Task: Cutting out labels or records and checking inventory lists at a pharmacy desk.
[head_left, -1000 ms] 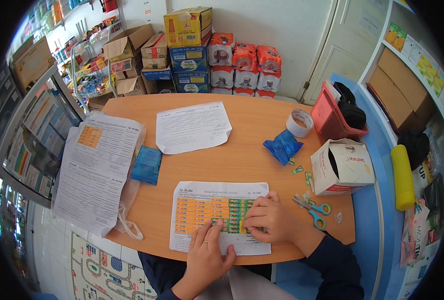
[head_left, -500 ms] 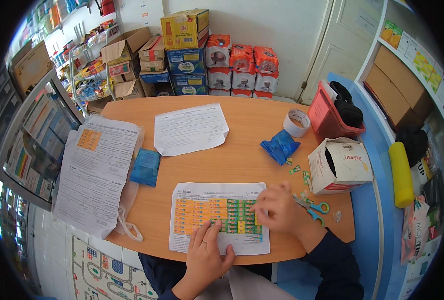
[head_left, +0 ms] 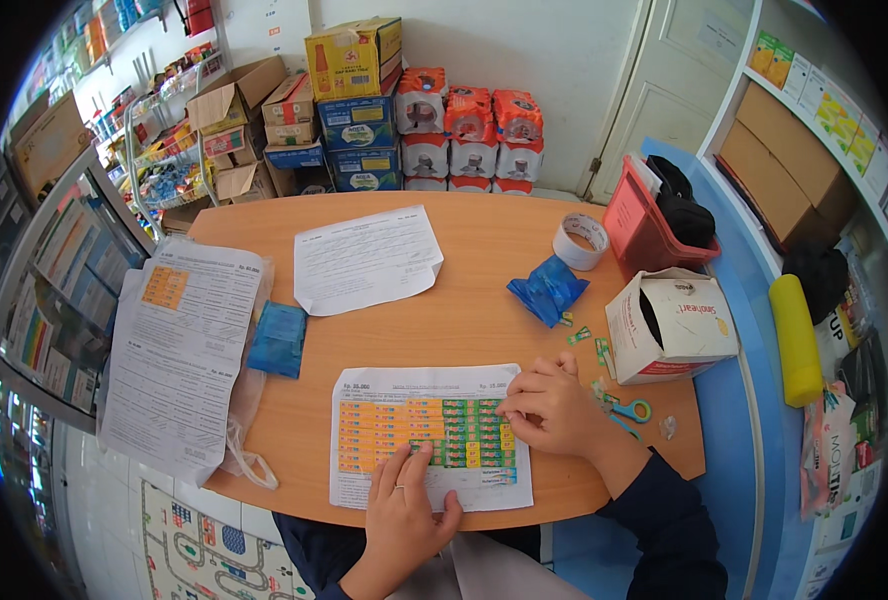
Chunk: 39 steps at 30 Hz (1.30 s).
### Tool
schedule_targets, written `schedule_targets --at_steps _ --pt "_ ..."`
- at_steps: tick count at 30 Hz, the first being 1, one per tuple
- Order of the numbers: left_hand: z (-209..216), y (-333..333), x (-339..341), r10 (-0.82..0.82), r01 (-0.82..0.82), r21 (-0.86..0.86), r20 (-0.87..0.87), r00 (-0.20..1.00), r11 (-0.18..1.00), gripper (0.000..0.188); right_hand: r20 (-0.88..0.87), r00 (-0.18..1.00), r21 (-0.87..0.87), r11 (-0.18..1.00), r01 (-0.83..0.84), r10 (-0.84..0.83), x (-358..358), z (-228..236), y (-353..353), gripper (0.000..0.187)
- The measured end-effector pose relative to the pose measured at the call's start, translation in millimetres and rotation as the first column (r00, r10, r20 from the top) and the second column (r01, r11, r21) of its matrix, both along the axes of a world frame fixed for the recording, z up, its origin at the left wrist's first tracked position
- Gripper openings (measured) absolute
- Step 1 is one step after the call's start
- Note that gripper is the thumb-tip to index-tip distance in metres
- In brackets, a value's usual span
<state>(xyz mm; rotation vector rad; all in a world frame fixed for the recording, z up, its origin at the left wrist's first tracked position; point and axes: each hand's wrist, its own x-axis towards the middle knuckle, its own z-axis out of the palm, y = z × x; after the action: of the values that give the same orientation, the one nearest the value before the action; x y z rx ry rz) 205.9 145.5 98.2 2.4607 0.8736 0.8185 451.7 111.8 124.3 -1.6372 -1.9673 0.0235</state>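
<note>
A printed paper sheet (head_left: 349, 492) lies at the table's near edge. Rows of orange stickers (head_left: 372, 432) cover its left and middle part, and green stickers (head_left: 459, 425) its right part. My left hand (head_left: 406, 510) rests on the lower half of the sheet, fingers stretched out, a ring on one of them. At the upper right corner of the green block, my right hand (head_left: 556, 408) has its thumb and fingertips pinched together against the sheet's right edge. Whatever is between those fingertips is too small or hidden to make out.
Scissors (head_left: 628, 412) and green scraps (head_left: 604, 352) lie right of my right hand. Beyond are a crumpled blue packet (head_left: 549, 290), tape roll (head_left: 580, 242), white box (head_left: 669, 325) and red basket (head_left: 644, 220). Leftward lie a flat blue packet (head_left: 278, 340), another sheet (head_left: 366, 260) and hanging papers (head_left: 179, 370).
My right hand has come down from a raised, blurred position to the upper right of the sticker block. My left hand stays on the sheet. The whole view has shifted slightly.
</note>
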Motion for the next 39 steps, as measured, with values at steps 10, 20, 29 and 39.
schedule_targets --at_steps 10,20,29,39 --pt "0.9 -0.1 0.6 -0.001 0.002 0.010 -0.012 1.000 1.000 0.065 0.074 0.997 -0.038 0.999 -0.031 0.033 -0.2 -2.4 -0.1 0.005" --pt "2.1 -0.9 1.4 -0.003 0.003 0.009 -0.009 1.000 1.000 0.064 0.029 0.997 -0.033 0.997 -0.070 0.071 1.4 -1.4 -4.8 0.002" --pt "0.0 -0.2 0.9 0.004 -0.004 0.012 -0.015 1.000 1.000 0.064 0.010 0.991 -0.022 0.991 -0.134 0.134 3.3 1.6 -7.9 0.005" --pt "0.3 -0.3 0.8 0.002 -0.002 0.006 -0.015 1.000 1.000 0.065 0.035 0.991 -0.070 0.990 -0.124 0.127 1.7 1.2 -9.8 0.005"
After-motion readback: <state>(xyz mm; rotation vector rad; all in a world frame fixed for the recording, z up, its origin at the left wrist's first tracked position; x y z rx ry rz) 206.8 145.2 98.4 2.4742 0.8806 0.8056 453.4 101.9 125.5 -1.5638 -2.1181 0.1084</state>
